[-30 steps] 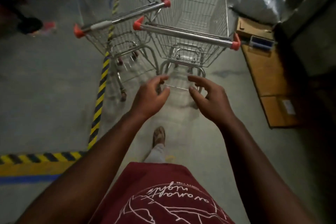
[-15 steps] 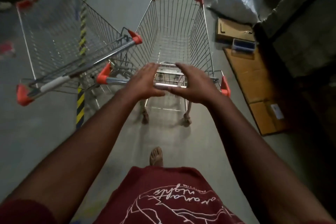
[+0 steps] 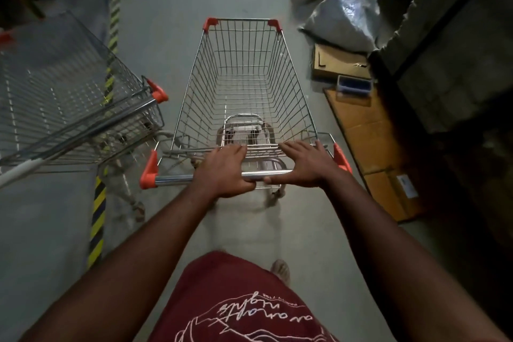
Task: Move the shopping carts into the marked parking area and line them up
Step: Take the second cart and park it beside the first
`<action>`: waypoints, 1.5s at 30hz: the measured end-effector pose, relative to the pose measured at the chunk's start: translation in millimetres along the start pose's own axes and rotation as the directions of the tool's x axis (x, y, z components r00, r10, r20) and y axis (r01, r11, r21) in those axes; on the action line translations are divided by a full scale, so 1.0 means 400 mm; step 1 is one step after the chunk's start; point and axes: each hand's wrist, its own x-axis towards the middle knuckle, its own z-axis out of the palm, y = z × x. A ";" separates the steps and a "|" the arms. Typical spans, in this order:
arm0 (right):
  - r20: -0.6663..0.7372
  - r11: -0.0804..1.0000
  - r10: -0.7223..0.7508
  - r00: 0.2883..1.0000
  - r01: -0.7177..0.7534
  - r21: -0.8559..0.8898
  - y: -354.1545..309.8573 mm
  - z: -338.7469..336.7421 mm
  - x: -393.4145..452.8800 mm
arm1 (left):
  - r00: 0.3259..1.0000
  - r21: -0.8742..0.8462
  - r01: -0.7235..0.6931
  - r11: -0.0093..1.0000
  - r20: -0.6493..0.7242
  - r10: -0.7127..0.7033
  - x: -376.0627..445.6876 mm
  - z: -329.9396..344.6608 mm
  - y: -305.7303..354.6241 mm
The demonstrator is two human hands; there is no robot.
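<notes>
Glossy chromed wire cart (image 3: pixel 244 86), orange plastic corner caps (image 3: pixel 148 172), matt concrete floor (image 3: pixel 177 8), flattened cardboard (image 3: pixel 369 141).

Looking down the body here: a dark maroon short-sleeved T-shirt (image 3: pixel 236 300) fills the bottom of the view, printed across the front in thin white line art, looping contour strokes with a line of cursive lettering that reads upside down from this angle and can't be made out. Both forearms are bare from above the elbow, no watch, no bands, no rings on the left hand (image 3: pixel 222 172) or the right hand (image 3: pixel 305 164). One foot (image 3: pixel 281 269) shows below the hem, footwear blurred.
</notes>
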 end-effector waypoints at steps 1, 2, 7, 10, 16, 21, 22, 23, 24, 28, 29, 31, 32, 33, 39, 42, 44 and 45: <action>-0.014 1.000 -0.001 1.000 0.001 0.007 0.025 -0.003 -0.008 | 1.000 -0.012 -0.003 1.000 0.014 0.004 0.009 0.000 0.024; -0.035 1.000 0.001 0.999 -0.001 0.015 0.047 -0.005 -0.016 | 0.999 -0.046 -0.004 0.999 0.042 0.006 0.016 -0.005 0.044; -0.051 0.999 0.028 0.998 -0.026 0.031 0.118 -0.005 -0.045 | 0.979 -0.578 0.199 0.792 0.159 -0.130 0.044 -0.042 0.082; -0.038 0.998 0.050 0.998 -0.049 0.039 0.121 0.006 -0.063 | 0.948 -0.382 0.315 0.869 0.084 -0.307 0.045 -0.031 0.111; -0.101 0.990 0.082 0.991 -0.070 0.121 0.107 0.037 -0.126 | 0.947 -0.236 0.318 0.918 0.116 -0.298 0.002 -0.019 0.168; -0.046 0.978 0.117 0.992 -0.107 0.176 0.129 0.066 -0.189 | 0.955 -0.119 0.214 0.970 0.232 -0.183 -0.039 0.012 0.210; -0.041 0.975 0.130 0.991 -0.121 0.186 0.135 0.074 -0.206 | 0.956 -0.105 0.185 0.977 0.248 -0.154 -0.050 0.017 0.221; -0.039 0.974 0.139 0.989 -0.130 0.187 0.140 0.083 -0.227 | 0.958 -0.106 0.159 0.982 0.256 -0.128 -0.065 0.021 0.232; -0.041 0.973 0.146 0.988 -0.136 0.187 0.144 0.092 -0.251 | 0.958 -0.128 0.151 0.980 0.264 -0.113 -0.083 0.028 0.237; -0.082 0.966 0.175 0.981 -0.155 0.207 0.148 0.141 -0.370 | 0.965 -0.333 0.196 0.922 0.232 -0.121 -0.187 0.055 0.228; -0.095 0.965 0.181 0.979 -0.158 0.207 0.142 0.156 -0.402 | 0.965 -0.354 0.216 0.910 0.221 -0.143 -0.215 0.063 0.233; -0.109 0.964 0.194 0.975 -0.169 0.205 0.122 0.187 -0.468 | 0.960 -0.321 0.243 0.915 0.214 -0.180 -0.269 0.083 0.261; -0.122 0.962 0.206 0.971 -0.178 0.207 0.114 0.206 -0.501 | 0.958 -0.291 0.243 0.925 0.218 -0.184 -0.294 0.094 0.278; -0.137 0.958 0.226 0.964 -0.196 0.208 0.108 0.226 -0.535 | 0.961 -0.265 0.229 0.936 0.214 -0.175 -0.320 0.104 0.297; -0.155 0.941 0.307 0.939 -0.275 0.197 0.087 0.322 -0.717 | 0.975 -0.246 0.171 0.954 0.179 -0.128 -0.486 0.125 0.410; -0.161 0.938 0.316 0.935 -0.282 0.200 0.084 0.362 -0.799 | 0.977 -0.254 0.162 0.953 0.175 -0.119 -0.562 0.139 0.458; -0.157 0.942 0.305 0.939 -0.273 0.193 0.093 0.384 -0.848 | 0.977 -0.250 0.163 0.954 0.176 -0.121 -0.607 0.156 0.490; -0.149 0.946 0.295 0.944 -0.267 0.184 0.099 0.398 -0.880 | 0.976 -0.254 0.172 0.952 0.172 -0.130 -0.638 0.163 0.518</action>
